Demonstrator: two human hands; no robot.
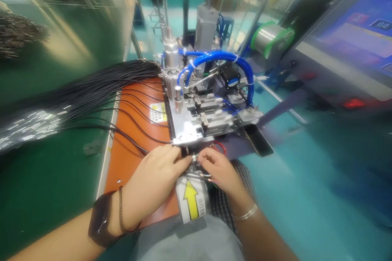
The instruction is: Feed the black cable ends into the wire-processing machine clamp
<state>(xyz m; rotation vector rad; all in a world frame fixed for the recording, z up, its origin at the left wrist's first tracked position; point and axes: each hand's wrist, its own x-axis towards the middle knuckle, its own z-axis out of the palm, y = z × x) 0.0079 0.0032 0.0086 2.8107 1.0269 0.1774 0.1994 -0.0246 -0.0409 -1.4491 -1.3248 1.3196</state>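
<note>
My left hand (156,181) and my right hand (219,171) meet at the front edge of a small metal machine (208,114). Both pinch a tiny shiny part (194,157) between fingertips; thin wires (202,177) trail under my right hand. I cannot make out exactly what the part is. Below my hands lies a white label with a yellow arrow (192,204) pointing toward the machine. A dark watch and a cord bracelet sit on my left wrist, a thin bangle on my right.
A big bundle of black cables (92,89) fans from the left over an orange mat (128,151). Blue air hoses (220,59) loop over the machine. A solder spool (271,38) and a blue screen (358,32) stand at the right. A dark phone-like slab (259,140) lies nearby.
</note>
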